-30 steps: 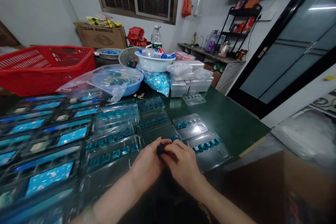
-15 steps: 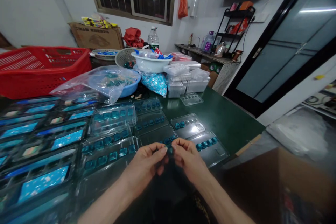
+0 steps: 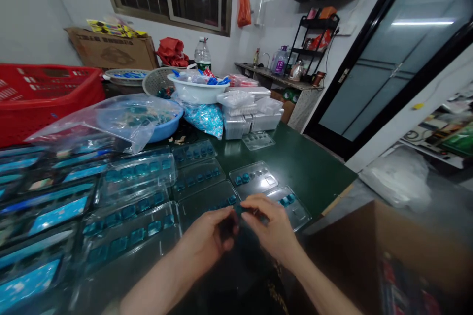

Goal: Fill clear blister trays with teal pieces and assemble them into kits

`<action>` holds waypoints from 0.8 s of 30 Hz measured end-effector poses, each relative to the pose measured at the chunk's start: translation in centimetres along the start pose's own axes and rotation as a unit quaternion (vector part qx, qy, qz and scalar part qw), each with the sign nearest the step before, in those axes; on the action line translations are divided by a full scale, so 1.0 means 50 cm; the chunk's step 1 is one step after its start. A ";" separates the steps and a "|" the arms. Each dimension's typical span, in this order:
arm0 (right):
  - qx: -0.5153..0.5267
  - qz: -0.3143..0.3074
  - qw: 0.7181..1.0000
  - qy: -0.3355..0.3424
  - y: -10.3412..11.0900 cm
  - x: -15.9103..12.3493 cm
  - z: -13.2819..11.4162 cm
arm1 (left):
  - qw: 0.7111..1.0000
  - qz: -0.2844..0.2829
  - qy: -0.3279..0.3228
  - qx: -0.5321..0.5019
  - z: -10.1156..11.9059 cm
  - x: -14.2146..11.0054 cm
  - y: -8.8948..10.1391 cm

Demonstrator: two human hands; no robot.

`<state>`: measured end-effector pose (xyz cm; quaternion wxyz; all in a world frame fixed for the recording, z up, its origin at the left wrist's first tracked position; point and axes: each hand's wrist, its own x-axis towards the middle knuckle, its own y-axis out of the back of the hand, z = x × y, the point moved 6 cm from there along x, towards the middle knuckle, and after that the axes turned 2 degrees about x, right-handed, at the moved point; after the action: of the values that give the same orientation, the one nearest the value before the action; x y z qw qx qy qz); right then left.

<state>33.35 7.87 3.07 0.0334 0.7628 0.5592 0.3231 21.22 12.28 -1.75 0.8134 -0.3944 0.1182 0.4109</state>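
In the head view, my right hand [image 3: 273,226] has thumb and forefinger pinched at a small teal square piece [image 3: 239,208], mostly hidden by the fingertips. Close beside it, my left hand [image 3: 207,236] is curled, with a dark gap between thumb and fingers and nothing visible in it. Just beyond the hands lies a clear plastic tray [image 3: 195,210] with several teal pieces in its wells. A second clear tray [image 3: 258,188] holds two teal pieces at its left end. Partly behind my right hand is another tray [image 3: 298,212] with several more.
Filled trays with blue cards [image 3: 59,214] cover the left side. Behind them stand a red basket [image 3: 51,118], a blue basin [image 3: 170,123] under plastic film, a white basin [image 3: 199,92] and stacked clear packs [image 3: 236,127]. A cardboard box [image 3: 347,246] sits at the lower right.
My hands have drawn slightly apart; the left thumb and fingers have loosened from their pinch. The view has turned a little to the right, shifting the table leftward.
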 end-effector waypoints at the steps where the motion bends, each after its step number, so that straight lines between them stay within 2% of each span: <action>1: -0.038 0.010 0.999 -0.001 0.016 0.019 0.021 | 1.000 0.002 -0.002 -0.002 0.003 0.002 0.000; 3: -0.120 0.030 0.992 -0.011 0.046 0.066 0.072 | 1.000 0.002 -0.010 -0.008 0.011 0.003 0.005; 5: -0.158 0.028 0.987 -0.022 0.062 0.113 0.127 | 1.000 -0.003 -0.022 -0.013 0.021 -0.003 0.013; 8: -0.186 -0.005 0.982 -0.029 0.054 0.161 0.194 | 0.999 -0.013 -0.034 -0.008 0.035 -0.015 0.025; 10: -0.208 -0.030 0.977 -0.029 0.041 0.174 0.220 | 0.999 -0.011 -0.036 0.001 0.042 -0.021 0.032; 18: -0.335 -0.090 0.938 -0.019 0.002 0.150 0.233 | 0.999 0.010 -0.029 0.010 0.047 -0.020 0.046; 24: -0.394 -0.154 0.906 -0.011 -0.018 0.153 0.218 | 0.998 -0.006 -0.050 0.023 0.054 -0.035 0.019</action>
<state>39.64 18.30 -2.41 0.3871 0.5953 0.4962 0.4996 19.04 13.61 0.41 0.8295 -0.3552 0.0848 0.4226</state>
